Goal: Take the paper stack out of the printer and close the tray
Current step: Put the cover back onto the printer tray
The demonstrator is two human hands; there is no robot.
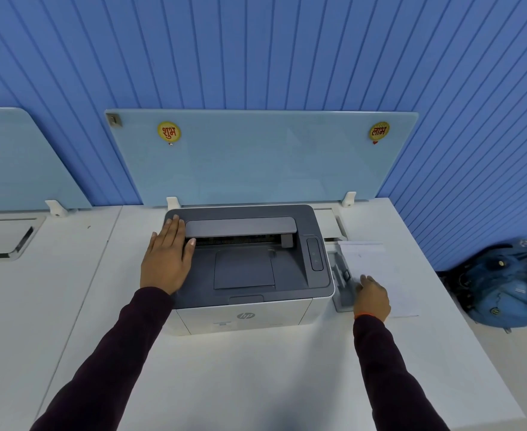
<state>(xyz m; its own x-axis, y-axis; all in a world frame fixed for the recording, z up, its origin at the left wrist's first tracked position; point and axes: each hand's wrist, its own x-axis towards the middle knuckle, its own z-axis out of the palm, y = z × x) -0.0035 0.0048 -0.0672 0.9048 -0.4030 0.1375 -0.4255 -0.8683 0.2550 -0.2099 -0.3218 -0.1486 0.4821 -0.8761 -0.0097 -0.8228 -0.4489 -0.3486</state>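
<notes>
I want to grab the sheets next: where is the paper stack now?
In the head view, the paper stack lies on the open tray right of the printer, under the right hand.

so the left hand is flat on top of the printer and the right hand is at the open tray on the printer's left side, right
Not quite. The left hand does lie flat on top of the printer, but the open tray sticks out from the printer's right side, not its left. The right hand is there, by the white paper. The head view shows it.
</notes>
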